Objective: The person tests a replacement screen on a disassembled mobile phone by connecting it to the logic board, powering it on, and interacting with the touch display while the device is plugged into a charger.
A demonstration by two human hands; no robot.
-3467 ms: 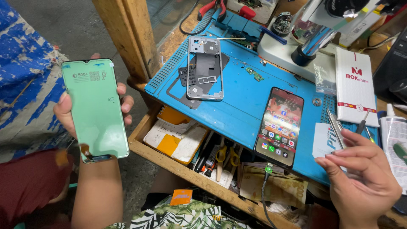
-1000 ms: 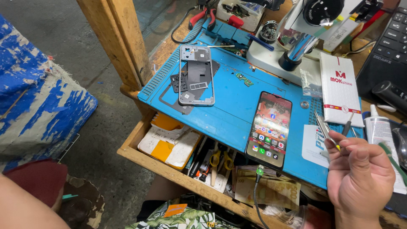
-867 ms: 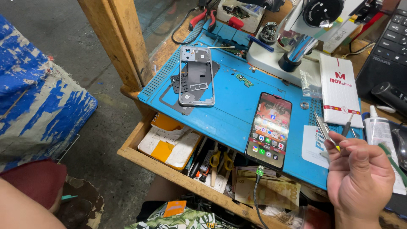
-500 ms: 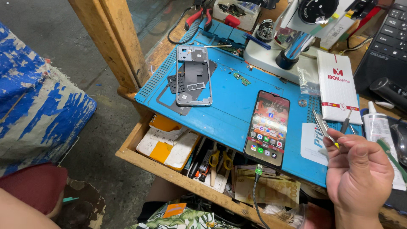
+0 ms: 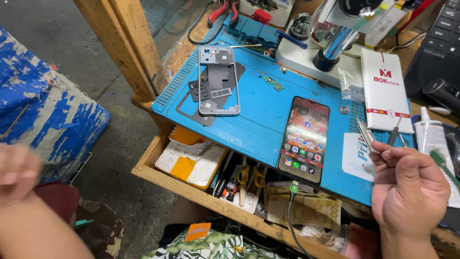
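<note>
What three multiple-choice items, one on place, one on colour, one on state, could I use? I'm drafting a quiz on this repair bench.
1. Where does the bare phone frame lie?
A. on the mat's far left part
B. in the open tray under the bench
C. on the keyboard

2. What colour is the mat?
A. green
B. blue
C. grey

3. What state is the phone in?
A. screen dark
B. screen lit, cable plugged in
C. screen removed

Answers:
1. A, the frame rests on the mat near its left edge.
2. B, the mat's bare surface is blue.
3. B, icons glow on the display and a cable enters its near end.
</note>
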